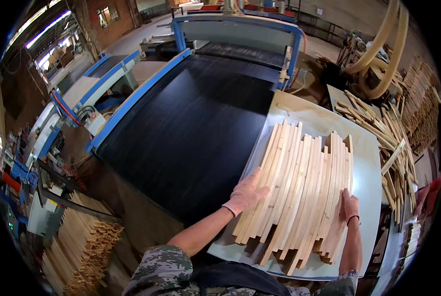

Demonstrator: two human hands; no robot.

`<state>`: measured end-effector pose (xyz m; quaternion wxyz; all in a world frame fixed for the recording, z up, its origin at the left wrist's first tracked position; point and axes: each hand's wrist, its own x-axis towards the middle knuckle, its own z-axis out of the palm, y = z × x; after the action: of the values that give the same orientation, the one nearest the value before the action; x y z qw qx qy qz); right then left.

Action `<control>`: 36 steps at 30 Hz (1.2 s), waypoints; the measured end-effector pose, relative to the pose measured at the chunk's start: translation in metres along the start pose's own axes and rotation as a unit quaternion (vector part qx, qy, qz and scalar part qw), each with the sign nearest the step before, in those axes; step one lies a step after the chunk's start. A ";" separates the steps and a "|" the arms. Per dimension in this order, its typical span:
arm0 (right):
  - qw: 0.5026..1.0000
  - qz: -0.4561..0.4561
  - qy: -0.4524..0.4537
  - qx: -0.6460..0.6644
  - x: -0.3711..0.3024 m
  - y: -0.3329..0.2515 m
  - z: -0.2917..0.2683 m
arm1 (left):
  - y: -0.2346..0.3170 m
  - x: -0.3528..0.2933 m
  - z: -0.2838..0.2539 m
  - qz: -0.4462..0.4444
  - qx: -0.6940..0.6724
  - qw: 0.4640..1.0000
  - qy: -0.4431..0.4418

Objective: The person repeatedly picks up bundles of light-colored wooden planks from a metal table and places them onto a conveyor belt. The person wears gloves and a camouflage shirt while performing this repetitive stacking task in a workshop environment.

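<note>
A bundle of pale wooden strips [299, 187] lies side by side on a light board table [366, 167] in front of me, their ends uneven. Pink work gloves cover both hands. My left hand [247, 193] presses against the left side of the bundle, its thumb over the outer strip and its other fingers partly hidden. On the opposite side, my right hand [349, 204] is against the outermost strip, with its fingers pointing up along the edge. The strips sit between the two hands.
Left of the table runs a wide black conveyor belt [181, 128] with a blue frame [136, 98]. Loose wood strips [378, 133] pile up at the right. A stack of strips [82, 246] stands at lower left. Thick hoses [385, 54] hang at upper right.
</note>
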<state>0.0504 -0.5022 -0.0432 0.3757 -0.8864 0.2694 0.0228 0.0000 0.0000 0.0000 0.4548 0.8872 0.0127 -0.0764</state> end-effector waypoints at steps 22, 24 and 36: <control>0.928 -0.058 -0.285 0.231 -0.268 -0.406 0.390 | -0.291 0.028 -0.451 -0.147 0.383 0.899 0.155; 0.918 -0.079 -0.304 0.244 -0.296 -0.452 0.421 | -0.300 0.027 -0.477 -0.161 0.385 0.896 0.150; 0.894 -0.296 -0.320 0.106 -0.307 -0.430 0.527 | -0.462 0.054 -0.532 0.037 0.512 0.822 0.246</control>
<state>0.0867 0.2430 -0.0656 0.5227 -0.8249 -0.1392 0.1643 0.0770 0.6984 -0.0749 -0.0801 0.9816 0.0507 0.1658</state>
